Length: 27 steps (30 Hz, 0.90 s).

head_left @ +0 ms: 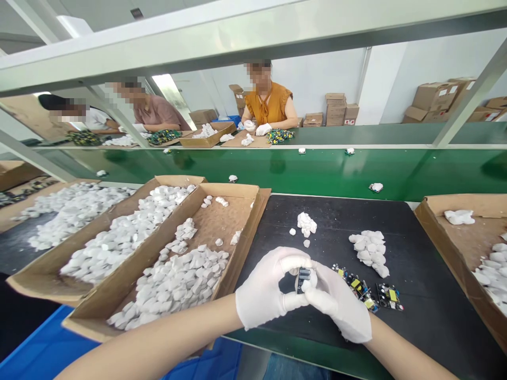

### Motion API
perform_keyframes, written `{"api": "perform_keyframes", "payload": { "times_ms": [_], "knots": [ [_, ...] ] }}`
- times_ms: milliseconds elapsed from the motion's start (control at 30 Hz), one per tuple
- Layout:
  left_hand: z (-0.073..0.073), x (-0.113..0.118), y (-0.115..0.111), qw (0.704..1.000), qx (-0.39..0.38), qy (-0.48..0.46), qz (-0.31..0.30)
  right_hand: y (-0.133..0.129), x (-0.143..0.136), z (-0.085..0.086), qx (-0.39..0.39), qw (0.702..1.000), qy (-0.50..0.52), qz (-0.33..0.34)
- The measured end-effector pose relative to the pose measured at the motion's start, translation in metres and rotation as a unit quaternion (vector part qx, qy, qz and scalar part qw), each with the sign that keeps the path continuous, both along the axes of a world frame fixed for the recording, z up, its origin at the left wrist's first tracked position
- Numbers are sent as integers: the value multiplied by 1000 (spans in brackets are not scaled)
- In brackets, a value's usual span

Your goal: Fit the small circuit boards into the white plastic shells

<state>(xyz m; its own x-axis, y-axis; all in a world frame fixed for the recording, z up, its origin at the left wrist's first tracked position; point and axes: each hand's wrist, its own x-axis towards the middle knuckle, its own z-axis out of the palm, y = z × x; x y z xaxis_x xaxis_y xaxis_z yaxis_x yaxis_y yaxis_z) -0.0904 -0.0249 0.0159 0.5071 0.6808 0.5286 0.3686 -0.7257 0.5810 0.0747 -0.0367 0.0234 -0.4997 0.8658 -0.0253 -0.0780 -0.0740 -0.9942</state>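
Observation:
Both hands wear white gloves and meet in front of me above a black mat [428, 338]. Between the fingers and thumb of my left hand [269, 287] is a small circuit board [303, 275] with dark cylindrical parts. My right hand [343, 306] closes on the board's right side, pressing a white putty-like lump [311, 281] against it; fingers hide much of both. Just right of my right hand lie several circuit boards [358, 286] with yellow and black parts, and one separate board [389, 296]. Beyond are two piles of white lumps, a small pile [307, 224] and a larger pile [369, 250].
Cardboard trays of white lumps stand left [253, 224] and right [439, 248]. Behind the mat runs a green conveyor [317, 174] carrying boards topped with white lumps. A metal frame beam [253, 37] crosses overhead. Three people sit across the line. A blue bin [43, 348] is lower left.

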Motion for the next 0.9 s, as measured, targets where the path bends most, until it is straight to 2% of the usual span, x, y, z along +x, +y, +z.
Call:
{"api": "perform_keyframes", "payload": {
  "times_ms": [233, 367, 433, 600, 733, 900],
  "knots": [
    [-5, 1, 2, 1000, 1, 16, -9, 1, 3, -10, -33, 997, 60, 26],
    [-3, 1, 0, 1000, 9, 18, -8, 1, 2, -13, -72, 991, 104, 47],
    [1, 1, -2, 999, 24, 23, -2, 1, 2, -13, -54, 991, 107, 58],
    [9, 2, -5, 998, 49, 42, -6, -1, 4, -5, 29, 998, 20, 59],
    [10, 3, -5, 998, 45, 42, -18, 0, 3, -3, 27, 998, 18, 62],
    [9, 4, -6, 998, 27, 37, -38, 6, 3, -11, -4, 996, 51, 79]
  ]
}}
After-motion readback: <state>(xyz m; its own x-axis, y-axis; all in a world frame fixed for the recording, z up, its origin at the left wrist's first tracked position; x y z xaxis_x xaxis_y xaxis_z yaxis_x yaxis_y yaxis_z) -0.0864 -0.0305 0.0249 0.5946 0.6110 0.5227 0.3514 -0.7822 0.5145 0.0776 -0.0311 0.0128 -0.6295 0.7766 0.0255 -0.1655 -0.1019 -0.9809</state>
